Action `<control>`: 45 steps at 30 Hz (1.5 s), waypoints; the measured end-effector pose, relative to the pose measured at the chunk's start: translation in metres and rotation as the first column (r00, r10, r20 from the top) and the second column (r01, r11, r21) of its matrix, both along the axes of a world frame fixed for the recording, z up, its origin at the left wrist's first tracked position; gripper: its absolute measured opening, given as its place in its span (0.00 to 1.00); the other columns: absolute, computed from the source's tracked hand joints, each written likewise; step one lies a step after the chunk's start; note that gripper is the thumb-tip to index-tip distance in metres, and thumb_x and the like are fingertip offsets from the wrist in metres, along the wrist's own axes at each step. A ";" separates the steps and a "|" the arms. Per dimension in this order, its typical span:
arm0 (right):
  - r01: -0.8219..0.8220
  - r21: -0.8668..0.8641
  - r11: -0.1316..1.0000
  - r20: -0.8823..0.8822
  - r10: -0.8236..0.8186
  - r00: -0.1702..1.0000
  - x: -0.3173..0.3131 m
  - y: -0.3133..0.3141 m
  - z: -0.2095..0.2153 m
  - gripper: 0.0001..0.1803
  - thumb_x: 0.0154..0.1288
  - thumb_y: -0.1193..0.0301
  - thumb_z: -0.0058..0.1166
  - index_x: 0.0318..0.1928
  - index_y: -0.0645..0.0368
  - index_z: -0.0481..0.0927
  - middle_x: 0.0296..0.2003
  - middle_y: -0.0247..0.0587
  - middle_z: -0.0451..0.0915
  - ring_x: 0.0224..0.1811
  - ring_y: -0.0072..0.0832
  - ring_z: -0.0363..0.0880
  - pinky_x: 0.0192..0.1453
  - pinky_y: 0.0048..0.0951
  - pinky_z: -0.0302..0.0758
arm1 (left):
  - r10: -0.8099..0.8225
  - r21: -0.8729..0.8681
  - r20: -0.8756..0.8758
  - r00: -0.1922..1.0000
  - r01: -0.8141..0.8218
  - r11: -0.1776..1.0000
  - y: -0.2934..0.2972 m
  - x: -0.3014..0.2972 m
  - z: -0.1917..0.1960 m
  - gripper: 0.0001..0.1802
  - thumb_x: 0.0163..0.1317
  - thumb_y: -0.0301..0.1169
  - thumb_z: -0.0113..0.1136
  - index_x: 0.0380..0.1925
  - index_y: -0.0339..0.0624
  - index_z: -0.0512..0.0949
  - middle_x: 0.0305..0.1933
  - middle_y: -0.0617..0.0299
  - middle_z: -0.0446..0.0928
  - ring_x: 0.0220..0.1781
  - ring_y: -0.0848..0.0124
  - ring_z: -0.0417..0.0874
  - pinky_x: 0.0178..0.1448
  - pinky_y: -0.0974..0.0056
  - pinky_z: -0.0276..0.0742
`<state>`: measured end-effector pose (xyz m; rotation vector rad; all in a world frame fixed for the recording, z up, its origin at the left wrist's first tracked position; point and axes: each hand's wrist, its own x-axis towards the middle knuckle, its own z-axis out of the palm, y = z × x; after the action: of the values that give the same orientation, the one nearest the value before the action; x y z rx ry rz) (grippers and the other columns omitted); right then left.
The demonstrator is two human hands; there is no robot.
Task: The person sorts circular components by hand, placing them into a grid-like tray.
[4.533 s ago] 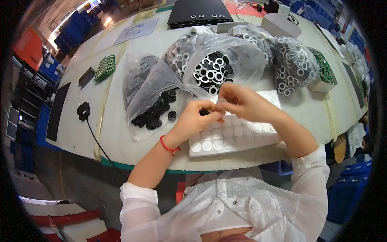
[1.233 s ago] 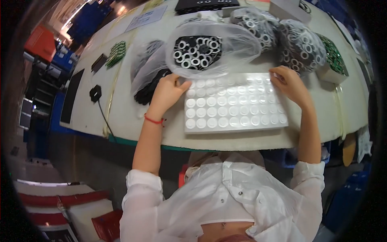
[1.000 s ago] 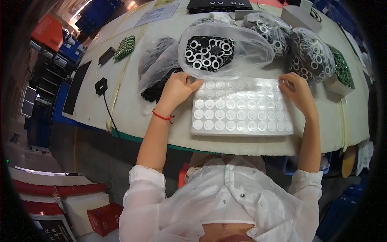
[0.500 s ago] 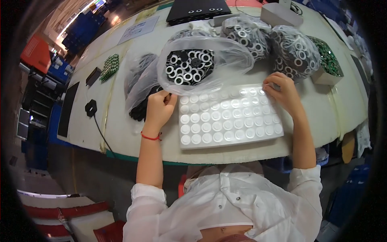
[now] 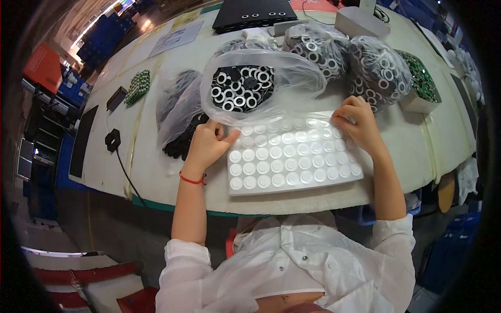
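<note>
A white blister tray (image 5: 292, 161) with rows of round pockets lies on the pale table in front of me. My left hand (image 5: 207, 146) rests on its far left corner, fingers curled on the tray's edge, a red band on the wrist. My right hand (image 5: 358, 125) presses on the tray's far right corner. Just beyond the tray sits an open clear bag of black-and-silver rings (image 5: 241, 91).
Two tied bags of rings (image 5: 376, 70) and a box of green parts (image 5: 420, 86) stand at the right. A bag of black parts (image 5: 180, 130), green parts (image 5: 136, 87), a black cable and adapter (image 5: 112, 140) lie left. A black panel (image 5: 255, 11) is at the back.
Earlier both hands worked together on a small part above the tray. Since then they have spread to the tray's two far corners and stay there; the view has shifted slightly.
</note>
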<state>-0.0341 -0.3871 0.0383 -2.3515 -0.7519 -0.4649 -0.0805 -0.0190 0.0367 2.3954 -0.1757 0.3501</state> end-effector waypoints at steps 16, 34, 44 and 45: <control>-0.154 -0.201 0.967 0.490 0.236 0.839 -0.050 0.010 -0.005 0.11 0.43 0.77 0.55 0.32 0.62 0.72 0.28 0.41 0.77 0.27 0.34 0.78 0.28 0.31 0.73 | -0.024 0.019 -0.200 0.980 0.028 0.999 0.008 0.006 -0.003 0.30 0.46 0.44 0.74 0.14 0.35 0.63 0.12 0.62 0.59 0.16 0.71 0.57 0.23 0.63 0.58; -0.103 0.347 0.932 0.501 -0.091 0.861 -0.065 -0.008 -0.019 0.07 0.64 0.85 0.47 0.42 0.67 0.73 0.37 0.51 0.81 0.33 0.35 0.81 0.38 0.28 0.77 | -0.182 -0.208 0.330 0.926 0.260 0.943 -0.015 -0.063 0.035 0.07 0.54 0.29 0.70 0.24 0.38 0.83 0.14 0.68 0.66 0.16 0.81 0.58 0.21 0.71 0.48; -0.055 0.706 0.706 0.097 -0.020 0.995 -0.066 0.006 0.009 0.05 0.70 0.80 0.47 0.44 0.65 0.75 0.30 0.31 0.75 0.26 0.13 0.68 0.29 0.15 0.67 | -0.189 -0.141 0.437 0.880 0.274 0.951 -0.051 -0.067 0.070 0.08 0.55 0.30 0.70 0.25 0.36 0.82 0.14 0.67 0.66 0.14 0.81 0.56 0.19 0.71 0.47; -0.053 0.707 0.705 0.095 -0.020 0.995 -0.067 0.007 0.008 0.05 0.70 0.80 0.47 0.44 0.65 0.75 0.30 0.31 0.75 0.26 0.13 0.68 0.29 0.15 0.67 | -0.189 -0.141 0.435 0.881 0.274 0.951 -0.054 -0.066 0.070 0.08 0.55 0.30 0.70 0.25 0.36 0.82 0.14 0.67 0.66 0.14 0.81 0.56 0.19 0.71 0.47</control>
<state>-0.1014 -0.3803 0.0464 -1.5925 -0.5016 -0.7169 -0.1468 -0.0725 0.1063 2.0453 -0.5921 0.7282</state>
